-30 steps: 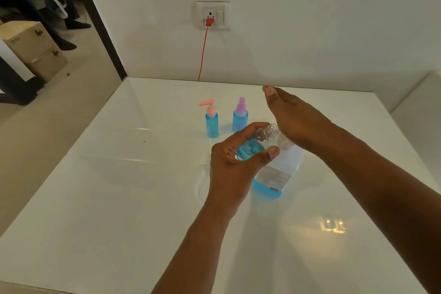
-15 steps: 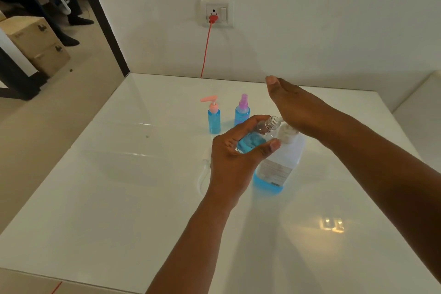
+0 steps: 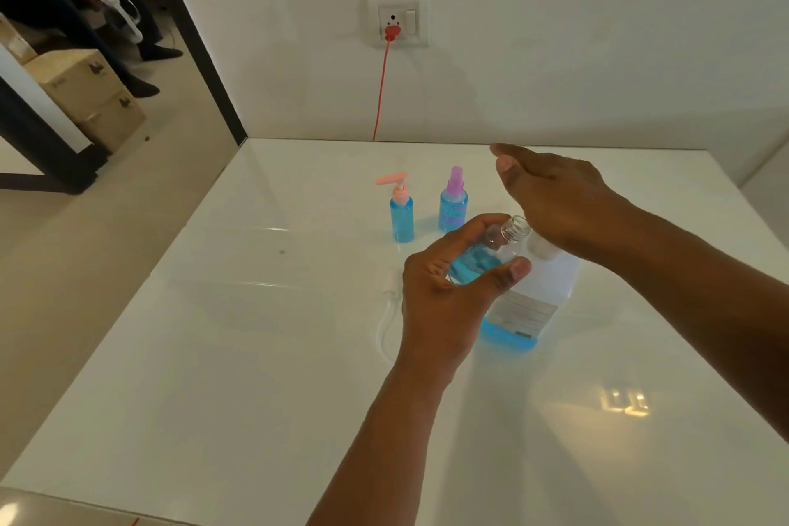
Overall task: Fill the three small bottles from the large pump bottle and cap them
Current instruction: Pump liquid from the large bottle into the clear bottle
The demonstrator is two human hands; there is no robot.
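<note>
My left hand grips a small clear bottle, tilted, partly full of blue liquid, its uncapped threaded neck pointing up and right. The large pump bottle stands just behind it, clear with a little blue liquid at the bottom. My right hand lies flat over its pump head with fingers straight, hiding the nozzle. Two capped small bottles of blue liquid stand further back: one with a pink pump cap and one with a purple spray cap.
A white pump cap with its tube lies on the white table, left of my left hand. A red cable runs from a wall socket down behind the table. A person sits at the far left.
Both hands and the bottles hold nearly the same pose; my head has tipped slightly, so the scene sits a bit lower in view.
</note>
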